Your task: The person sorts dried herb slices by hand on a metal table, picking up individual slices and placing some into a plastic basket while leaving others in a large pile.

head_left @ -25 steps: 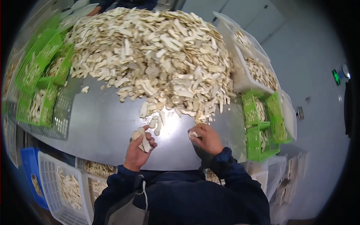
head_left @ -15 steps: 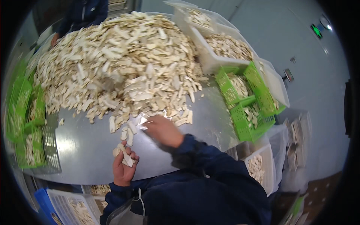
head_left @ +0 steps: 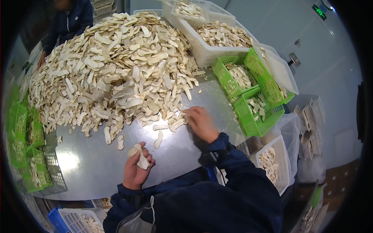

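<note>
slices in hand: a few pale mushroom slices [head_left: 139, 155] lay bunched in the left hand [head_left: 136, 171], whose fingers [head_left: 149, 160] were curled narrow around them, held just above the desk [head_left: 89, 171].
right hand: the right hand [head_left: 200, 122] lay flat at the near edge of the heap [head_left: 112, 70], fingers [head_left: 189, 112] close together on loose slices [head_left: 173, 125]; whether they pinched one could not be told.
change: half a second before, the right hand was reaching across toward the middle of the heap's edge; it had since drawn to the right, and the left hand kept its bundle at the same low spot.
meaning: sorting seemed mid-cycle, one hand gathering while the other stored.
beside the fingers: single slices [head_left: 158, 139] lay between the two hands.
beyond the right fingers: green baskets [head_left: 256, 97] part-filled with slices, then white crates [head_left: 217, 39].
left of the left fingers: more green baskets [head_left: 27, 143] at the desk's edge.
far side: another person [head_left: 72, 21] in a dark blue jacket stood behind the heap.
</note>
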### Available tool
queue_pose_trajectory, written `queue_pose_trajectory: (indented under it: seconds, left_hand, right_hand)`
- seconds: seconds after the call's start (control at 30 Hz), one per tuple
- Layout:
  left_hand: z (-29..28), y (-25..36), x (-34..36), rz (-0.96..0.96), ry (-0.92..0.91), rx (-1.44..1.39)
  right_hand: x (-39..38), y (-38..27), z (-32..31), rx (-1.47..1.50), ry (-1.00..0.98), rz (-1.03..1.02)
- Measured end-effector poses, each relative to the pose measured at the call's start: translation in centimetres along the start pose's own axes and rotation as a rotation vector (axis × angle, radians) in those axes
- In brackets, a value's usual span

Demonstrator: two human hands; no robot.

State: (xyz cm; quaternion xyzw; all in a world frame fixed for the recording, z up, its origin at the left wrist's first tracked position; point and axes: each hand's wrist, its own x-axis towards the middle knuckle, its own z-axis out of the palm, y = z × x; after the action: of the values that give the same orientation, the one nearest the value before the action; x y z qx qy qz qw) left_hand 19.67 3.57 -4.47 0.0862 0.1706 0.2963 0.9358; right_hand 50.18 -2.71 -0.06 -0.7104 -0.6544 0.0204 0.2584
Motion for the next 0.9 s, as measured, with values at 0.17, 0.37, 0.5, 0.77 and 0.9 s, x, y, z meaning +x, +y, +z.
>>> queue_pose_trajectory:
  seconds: [0.17, 0.37, 0.5, 0.77, 0.9]
  left_hand:
    - [1.2, -1.3, 2.2, -0.091, 0.011, -0.014]
    - [-0.7, -1.7, 2.0, -0.074, -0.079, -0.104]
    - [-0.7, -1.6, 2.2, -0.062, -0.088, -0.138]
    - [-0.8, -1.5, 2.7, -0.066, -0.156, -0.129]
    - [-0.9, -1.6, 2.7, -0.078, -0.165, -0.133]
  right_hand:
    - [-1.7, 1.0, 0.0, 0.069, -0.064, -0.040]
    - [-0.1, 4.2, -0.6, -0.017, 0.130, 0.100]
    - [3.6, 4.2, 0.0, -0.006, 0.131, 0.172]
    - [5.9, 6.0, 1.4, 0.009, 0.098, 0.386]
    - [3.9, 6.3, 1.2, 0.251, 0.078, 0.408]
